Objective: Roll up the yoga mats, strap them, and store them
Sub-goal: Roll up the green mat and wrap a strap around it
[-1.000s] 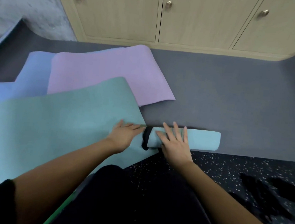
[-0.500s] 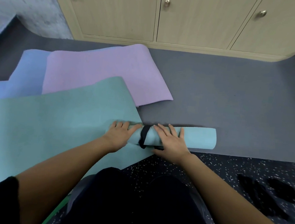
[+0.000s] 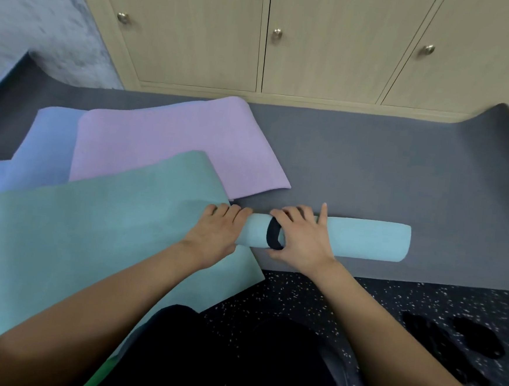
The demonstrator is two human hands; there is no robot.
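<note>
**Mat roll [image 3: 350, 237] lies crosswise under both hands**

Long axis runs left to right — most of its length reaches past the right hand [image 3: 303, 239]. Left hand [image 3: 215, 235] curls over the left end; right hand clasps the mat roll just right of the black strap [image 3: 272, 235], which sits between the hands.

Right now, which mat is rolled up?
The light blue mat, with the black strap round it. The purple mat, the green mat and the other blue mat lie flat.
</note>
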